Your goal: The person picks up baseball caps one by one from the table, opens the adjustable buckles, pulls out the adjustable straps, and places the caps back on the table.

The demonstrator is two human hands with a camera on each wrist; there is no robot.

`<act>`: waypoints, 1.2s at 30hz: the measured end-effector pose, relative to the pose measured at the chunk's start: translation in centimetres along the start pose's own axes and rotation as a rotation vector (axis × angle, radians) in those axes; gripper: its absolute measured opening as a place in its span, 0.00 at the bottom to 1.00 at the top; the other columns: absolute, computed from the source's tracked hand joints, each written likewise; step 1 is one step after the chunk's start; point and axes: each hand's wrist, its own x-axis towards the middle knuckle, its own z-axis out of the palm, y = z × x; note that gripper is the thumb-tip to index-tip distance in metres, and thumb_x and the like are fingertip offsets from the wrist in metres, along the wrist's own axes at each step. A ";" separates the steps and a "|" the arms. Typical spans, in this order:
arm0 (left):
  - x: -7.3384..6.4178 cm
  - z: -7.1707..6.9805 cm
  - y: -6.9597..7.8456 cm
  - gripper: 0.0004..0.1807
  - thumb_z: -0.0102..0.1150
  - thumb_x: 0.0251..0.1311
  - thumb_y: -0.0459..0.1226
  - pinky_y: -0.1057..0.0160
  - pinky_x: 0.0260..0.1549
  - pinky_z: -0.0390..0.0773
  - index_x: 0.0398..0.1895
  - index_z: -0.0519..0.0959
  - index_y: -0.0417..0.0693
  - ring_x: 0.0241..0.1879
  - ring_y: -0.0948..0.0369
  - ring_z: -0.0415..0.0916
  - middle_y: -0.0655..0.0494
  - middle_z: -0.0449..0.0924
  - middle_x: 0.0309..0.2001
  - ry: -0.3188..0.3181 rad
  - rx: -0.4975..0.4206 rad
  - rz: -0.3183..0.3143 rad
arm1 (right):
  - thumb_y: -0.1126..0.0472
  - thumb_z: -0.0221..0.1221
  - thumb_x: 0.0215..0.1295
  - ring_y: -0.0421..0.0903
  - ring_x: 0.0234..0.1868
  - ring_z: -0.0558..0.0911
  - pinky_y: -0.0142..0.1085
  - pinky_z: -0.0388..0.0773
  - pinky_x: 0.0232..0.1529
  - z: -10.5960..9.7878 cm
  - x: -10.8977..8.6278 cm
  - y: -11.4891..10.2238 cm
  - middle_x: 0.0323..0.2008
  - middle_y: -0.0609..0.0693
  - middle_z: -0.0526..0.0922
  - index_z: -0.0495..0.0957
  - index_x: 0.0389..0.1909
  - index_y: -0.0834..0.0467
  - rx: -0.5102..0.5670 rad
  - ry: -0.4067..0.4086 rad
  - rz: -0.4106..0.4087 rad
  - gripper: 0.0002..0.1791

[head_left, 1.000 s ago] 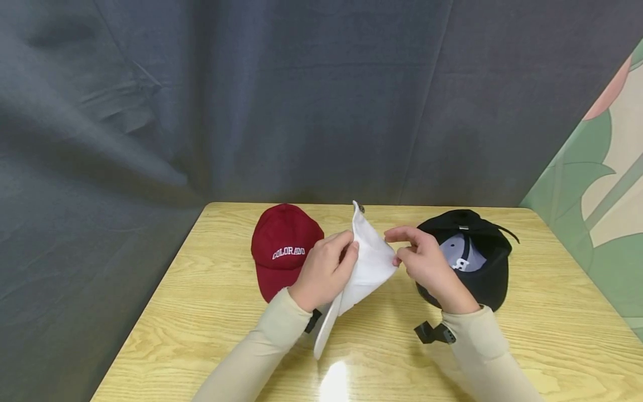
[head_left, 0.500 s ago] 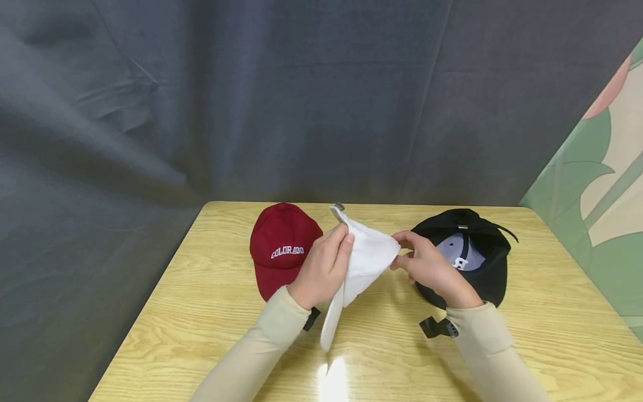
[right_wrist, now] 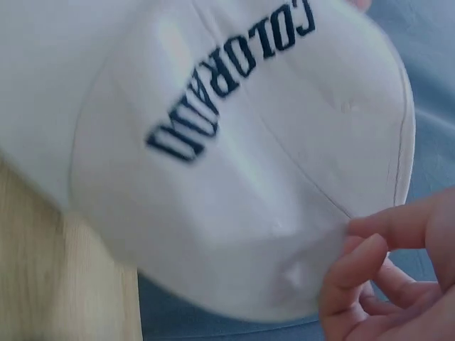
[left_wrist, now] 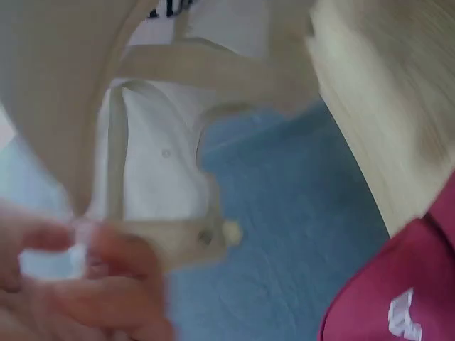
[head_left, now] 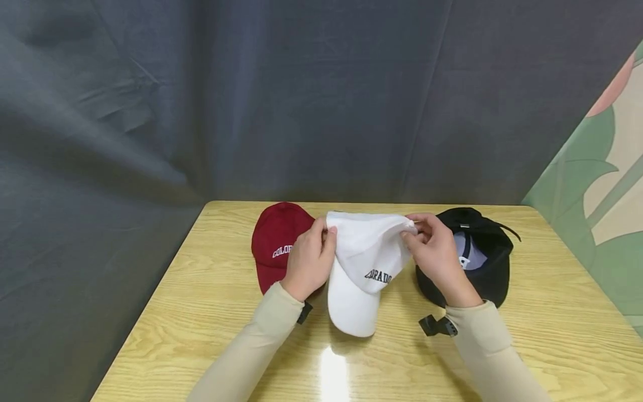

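Between both hands hangs a white baseball cap, its brim pointing down toward the front and dark COLORADO lettering on its face. My left hand pinches the cap's left side by the brim and edge; the left wrist view shows the inside with its sweatband and back strap. My right hand pinches the cap's crown at the right between thumb and fingers, as the right wrist view also shows on the cap fabric. Part of the crown is folded and creased.
A dark red COLORADO cap lies at the left on the wooden table, partly behind my left hand. At the right a black cap lies with its inside showing. A dark curtain hangs behind the table.
The white cap has turned from edge-on so its lettered front and brim now face the head camera. My right hand has moved up and right, and now grips the crown.
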 end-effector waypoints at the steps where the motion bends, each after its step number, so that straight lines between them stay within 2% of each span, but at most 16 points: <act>1: 0.0 0.1 -0.1 0.11 0.49 0.72 0.40 0.64 0.18 0.69 0.44 0.74 0.40 0.21 0.62 0.71 0.57 0.73 0.22 -0.030 0.047 -0.032 | 0.64 0.59 0.70 0.45 0.28 0.74 0.32 0.76 0.23 0.1 0.0 0.0 0.42 0.59 0.78 0.71 0.60 0.62 -0.005 0.020 -0.016 0.20; 4: -0.3 0.4 -0.4 0.21 0.52 0.69 0.43 0.60 0.17 0.71 0.56 0.71 0.36 0.23 0.57 0.77 0.54 0.76 0.25 -0.115 0.173 -0.123 | 0.66 0.60 0.68 0.46 0.28 0.74 0.32 0.76 0.23 0.4 0.0 0.2 0.38 0.59 0.78 0.72 0.59 0.62 -0.026 0.050 -0.063 0.19; 8: -0.8 0.5 -0.4 0.35 0.55 0.66 0.45 0.52 0.23 0.77 0.71 0.61 0.35 0.32 0.50 0.82 0.44 0.81 0.38 -0.196 0.253 -0.195 | 0.69 0.61 0.66 0.47 0.28 0.77 0.30 0.77 0.25 1.3 -0.1 0.4 0.34 0.59 0.79 0.75 0.55 0.63 -0.088 0.072 -0.103 0.17; 10: -0.8 0.5 -0.2 0.36 0.55 0.66 0.45 0.51 0.26 0.78 0.73 0.60 0.37 0.34 0.49 0.81 0.43 0.80 0.42 -0.232 0.264 -0.203 | 0.69 0.61 0.65 0.47 0.30 0.79 0.30 0.77 0.28 1.7 -0.1 0.5 0.34 0.58 0.81 0.77 0.53 0.63 -0.128 0.091 -0.112 0.15; 13: -0.9 0.3 0.0 0.35 0.56 0.66 0.44 0.52 0.28 0.78 0.73 0.60 0.40 0.33 0.52 0.79 0.45 0.79 0.41 -0.281 0.262 -0.201 | 0.70 0.61 0.64 0.48 0.33 0.82 0.28 0.77 0.32 2.2 -0.1 0.7 0.36 0.58 0.84 0.77 0.51 0.63 -0.156 0.113 -0.115 0.14; 16: -1.0 0.4 0.1 0.36 0.56 0.66 0.44 0.54 0.28 0.78 0.74 0.58 0.40 0.32 0.55 0.77 0.47 0.79 0.39 -0.336 0.239 -0.204 | 0.70 0.61 0.64 0.49 0.35 0.85 0.24 0.75 0.33 2.4 0.0 0.8 0.37 0.57 0.85 0.77 0.48 0.63 -0.146 0.139 -0.121 0.11; 20: -1.2 0.7 0.1 0.37 0.56 0.67 0.44 0.52 0.32 0.80 0.74 0.57 0.39 0.37 0.54 0.80 0.45 0.81 0.45 -0.375 0.213 -0.194 | 0.71 0.61 0.65 0.50 0.37 0.86 0.19 0.74 0.35 2.6 0.1 0.8 0.38 0.58 0.85 0.75 0.41 0.64 -0.091 0.163 -0.123 0.06; 22: -1.2 0.9 0.2 0.36 0.57 0.67 0.44 0.51 0.33 0.81 0.73 0.58 0.39 0.39 0.52 0.81 0.44 0.81 0.48 -0.374 0.204 -0.183 | 0.71 0.60 0.66 0.51 0.42 0.87 0.18 0.75 0.38 2.7 0.2 0.9 0.41 0.59 0.85 0.74 0.41 0.65 -0.031 0.132 -0.111 0.05; 24: -1.3 1.0 0.2 0.36 0.57 0.67 0.43 0.51 0.33 0.81 0.73 0.58 0.38 0.38 0.52 0.81 0.43 0.81 0.48 -0.379 0.203 -0.176 | 0.73 0.57 0.68 0.53 0.49 0.85 0.20 0.77 0.41 2.7 0.4 0.9 0.51 0.60 0.82 0.74 0.44 0.66 0.040 0.072 -0.089 0.06; 27: -1.3 1.1 0.2 0.36 0.57 0.66 0.43 0.52 0.31 0.80 0.73 0.58 0.39 0.36 0.53 0.80 0.43 0.81 0.47 -0.391 0.202 -0.168 | 0.75 0.51 0.69 0.56 0.57 0.82 0.25 0.80 0.44 2.6 0.3 1.0 0.67 0.59 0.71 0.72 0.53 0.67 0.093 -0.015 -0.055 0.13; 29: -1.3 1.2 0.1 0.36 0.56 0.67 0.44 0.52 0.31 0.80 0.73 0.58 0.39 0.37 0.53 0.80 0.43 0.81 0.48 -0.400 0.203 -0.160 | 0.75 0.49 0.68 0.57 0.60 0.80 0.29 0.82 0.44 2.5 0.2 1.0 0.72 0.57 0.64 0.71 0.58 0.66 0.088 -0.050 -0.039 0.18; 33: -1.4 1.3 0.1 0.35 0.56 0.67 0.44 0.50 0.37 0.82 0.73 0.60 0.39 0.45 0.51 0.82 0.43 0.81 0.54 -0.408 0.196 -0.148 | 0.74 0.49 0.68 0.58 0.58 0.81 0.34 0.83 0.44 2.3 0.0 1.0 0.70 0.59 0.67 0.71 0.60 0.65 0.020 -0.078 -0.022 0.20; 36: -1.6 1.4 0.0 0.34 0.56 0.67 0.44 0.51 0.35 0.82 0.72 0.61 0.39 0.43 0.51 0.82 0.43 0.81 0.52 -0.416 0.202 -0.141 | 0.72 0.50 0.69 0.59 0.57 0.81 0.40 0.84 0.44 2.2 -0.1 1.1 0.66 0.61 0.71 0.71 0.61 0.64 -0.029 -0.102 -0.013 0.20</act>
